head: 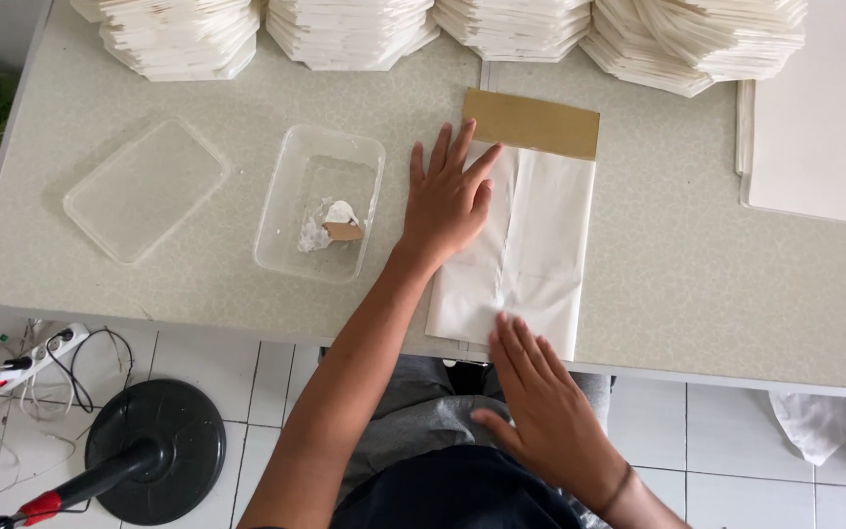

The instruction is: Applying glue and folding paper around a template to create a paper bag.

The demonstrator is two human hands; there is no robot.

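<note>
Left hand (447, 201) lies flat, fingers spread, on the far left part of a white paper bag (526, 250) resting on the tabletop (697, 274); right hand (540, 402) presses its open fingertips on the bag's near edge, neither hand closed in a grip. A brown flap (533, 122) shows at the bag's far end. Left of the bag stand a clear tub (281, 211) and its lid (144, 191); white paper stacks (345, 29) line the far edge.
</note>
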